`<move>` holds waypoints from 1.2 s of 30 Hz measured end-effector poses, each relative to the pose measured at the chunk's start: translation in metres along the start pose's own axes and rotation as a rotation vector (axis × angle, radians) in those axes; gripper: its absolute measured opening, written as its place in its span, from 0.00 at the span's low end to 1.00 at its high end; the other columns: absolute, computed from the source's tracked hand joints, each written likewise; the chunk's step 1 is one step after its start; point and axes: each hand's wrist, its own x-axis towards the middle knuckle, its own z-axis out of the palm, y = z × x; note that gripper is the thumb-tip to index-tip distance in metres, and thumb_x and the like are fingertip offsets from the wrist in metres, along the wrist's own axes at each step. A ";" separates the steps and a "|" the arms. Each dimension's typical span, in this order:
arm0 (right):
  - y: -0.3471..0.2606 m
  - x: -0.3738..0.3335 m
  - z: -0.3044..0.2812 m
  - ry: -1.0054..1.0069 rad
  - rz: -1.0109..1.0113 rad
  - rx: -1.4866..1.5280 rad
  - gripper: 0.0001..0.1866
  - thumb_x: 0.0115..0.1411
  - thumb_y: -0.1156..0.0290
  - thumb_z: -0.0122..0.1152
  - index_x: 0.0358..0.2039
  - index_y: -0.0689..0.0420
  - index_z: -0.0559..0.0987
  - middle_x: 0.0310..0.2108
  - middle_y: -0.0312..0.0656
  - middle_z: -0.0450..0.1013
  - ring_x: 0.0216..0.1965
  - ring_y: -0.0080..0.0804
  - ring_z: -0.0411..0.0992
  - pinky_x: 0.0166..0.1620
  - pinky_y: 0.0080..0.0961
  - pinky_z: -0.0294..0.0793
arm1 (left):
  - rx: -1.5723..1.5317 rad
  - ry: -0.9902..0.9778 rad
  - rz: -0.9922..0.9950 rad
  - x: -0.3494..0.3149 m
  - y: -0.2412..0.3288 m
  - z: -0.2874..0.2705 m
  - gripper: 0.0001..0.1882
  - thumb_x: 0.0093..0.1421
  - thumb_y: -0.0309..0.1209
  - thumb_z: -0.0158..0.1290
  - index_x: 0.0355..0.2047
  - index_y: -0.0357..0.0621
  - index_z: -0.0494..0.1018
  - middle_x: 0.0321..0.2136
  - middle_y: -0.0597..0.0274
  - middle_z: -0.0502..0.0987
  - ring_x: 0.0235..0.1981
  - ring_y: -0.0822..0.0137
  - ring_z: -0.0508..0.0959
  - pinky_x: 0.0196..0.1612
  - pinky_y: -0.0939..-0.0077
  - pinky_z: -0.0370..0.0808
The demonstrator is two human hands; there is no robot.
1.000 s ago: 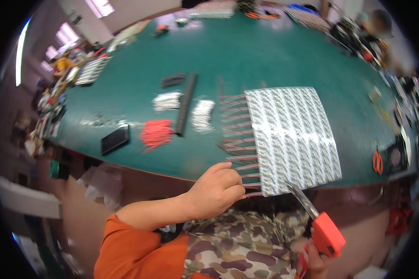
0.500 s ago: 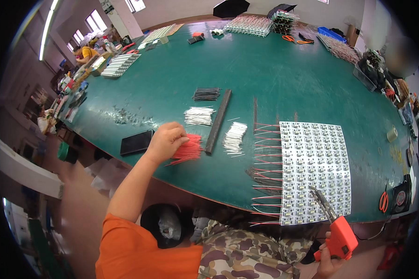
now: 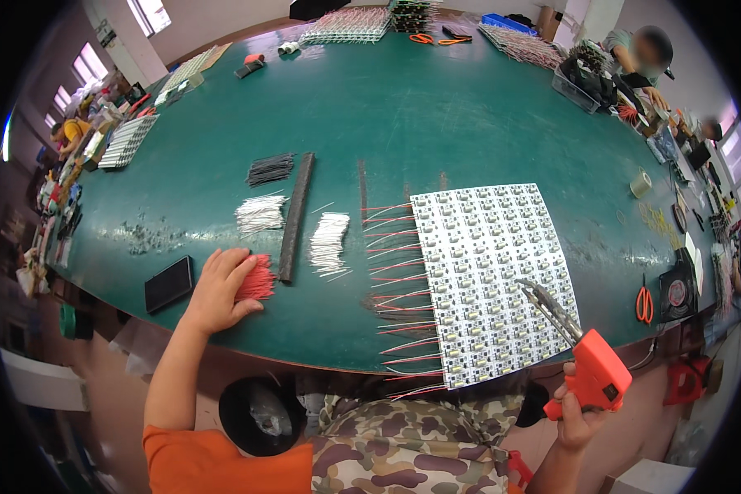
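My left hand [image 3: 216, 292] rests on the table with fingers stretched and thumb apart, against the left side of a pile of short red wires [image 3: 259, 278]. It partly hides the pile. My right hand [image 3: 576, 421] grips a red soldering gun [image 3: 598, 372], whose metal prongs reach over a white circuit board panel [image 3: 492, 284]. Rows of small parts cover the panel, and red and white wires stick out from its left edge. Beyond the red pile lie white wires [image 3: 260, 214] and black wires [image 3: 270, 170]. Another white bundle [image 3: 329, 243] lies right of a dark bar [image 3: 297, 218].
A black phone [image 3: 169, 284] lies left of my left hand. Orange-handled scissors [image 3: 644, 305] and a small black fan [image 3: 678, 288] are at the right. Wired panels [image 3: 347, 26] stand at the far edge. A co-worker [image 3: 634, 62] sits at the far right.
My left hand has gone from pinched fingers above the red wires to spread fingers beside them. The view has shifted right, and the soldering gun stays over the panel.
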 end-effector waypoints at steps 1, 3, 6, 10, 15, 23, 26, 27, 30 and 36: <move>0.002 0.000 -0.001 -0.011 0.000 0.002 0.28 0.53 0.83 0.63 0.56 0.68 0.71 0.47 0.57 0.78 0.33 0.30 0.78 0.37 0.25 0.80 | 0.027 0.034 0.035 0.000 -0.002 0.003 0.41 0.50 0.51 0.67 0.60 0.43 0.71 0.59 0.49 0.70 0.60 0.45 0.70 0.66 0.46 0.62; 0.003 0.001 -0.001 -0.022 0.000 0.006 0.28 0.53 0.83 0.63 0.56 0.68 0.71 0.47 0.58 0.77 0.33 0.30 0.78 0.37 0.25 0.80 | 0.056 0.068 0.069 0.001 -0.003 0.003 0.38 0.51 0.51 0.65 0.58 0.42 0.72 0.55 0.51 0.73 0.57 0.46 0.72 0.64 0.48 0.65; 0.003 0.003 0.001 -0.054 -0.018 0.020 0.28 0.53 0.83 0.63 0.57 0.68 0.71 0.48 0.58 0.77 0.34 0.31 0.78 0.37 0.25 0.80 | 0.010 0.095 0.103 0.004 -0.002 0.001 0.34 0.53 0.49 0.64 0.54 0.42 0.74 0.49 0.54 0.76 0.50 0.48 0.75 0.57 0.52 0.70; -0.001 0.007 0.010 -0.082 0.012 0.078 0.28 0.53 0.83 0.64 0.56 0.68 0.72 0.47 0.57 0.78 0.34 0.31 0.78 0.38 0.26 0.80 | 0.006 0.148 0.128 -0.001 -0.003 0.006 0.32 0.51 0.47 0.65 0.52 0.42 0.75 0.46 0.54 0.77 0.47 0.49 0.76 0.52 0.55 0.73; 0.008 0.006 0.011 -0.075 0.030 0.086 0.27 0.53 0.80 0.65 0.56 0.69 0.73 0.45 0.55 0.79 0.33 0.30 0.78 0.38 0.26 0.80 | 0.033 0.148 0.099 -0.007 -0.004 0.002 0.32 0.53 0.48 0.64 0.53 0.42 0.75 0.46 0.54 0.77 0.48 0.49 0.76 0.53 0.55 0.72; 0.007 0.030 -0.012 -0.148 -0.047 0.064 0.28 0.60 0.79 0.57 0.62 0.67 0.67 0.51 0.54 0.75 0.34 0.26 0.74 0.39 0.22 0.76 | -0.116 0.087 -0.045 0.020 -0.013 -0.019 0.23 0.60 0.42 0.62 0.51 0.40 0.75 0.49 0.48 0.78 0.51 0.44 0.76 0.56 0.53 0.73; 0.002 0.039 -0.008 -0.150 -0.065 0.084 0.29 0.60 0.79 0.58 0.63 0.67 0.66 0.51 0.54 0.75 0.34 0.27 0.74 0.39 0.22 0.76 | -0.085 0.144 -0.093 0.060 -0.027 -0.026 0.17 0.62 0.37 0.59 0.48 0.41 0.77 0.48 0.49 0.79 0.51 0.46 0.77 0.55 0.55 0.74; 0.000 0.041 -0.005 -0.100 -0.029 0.117 0.28 0.59 0.77 0.61 0.60 0.68 0.68 0.49 0.55 0.76 0.33 0.28 0.75 0.37 0.22 0.77 | -0.106 0.169 -0.135 0.079 -0.032 -0.030 0.15 0.63 0.34 0.58 0.48 0.41 0.77 0.48 0.50 0.79 0.51 0.47 0.77 0.55 0.57 0.74; 0.003 0.049 0.009 -0.041 0.011 0.165 0.27 0.58 0.74 0.65 0.57 0.69 0.70 0.48 0.56 0.76 0.31 0.29 0.76 0.36 0.23 0.79 | -0.114 0.181 -0.194 0.132 -0.055 -0.025 0.13 0.65 0.30 0.55 0.49 0.41 0.77 0.49 0.51 0.78 0.52 0.48 0.77 0.56 0.59 0.74; 0.015 0.067 0.016 -0.035 0.050 0.226 0.29 0.58 0.77 0.65 0.59 0.69 0.68 0.48 0.57 0.76 0.32 0.28 0.77 0.36 0.23 0.80 | 0.078 0.180 -0.150 0.186 -0.095 0.023 0.19 0.66 0.30 0.53 0.56 0.41 0.73 0.53 0.50 0.76 0.56 0.47 0.74 0.58 0.58 0.72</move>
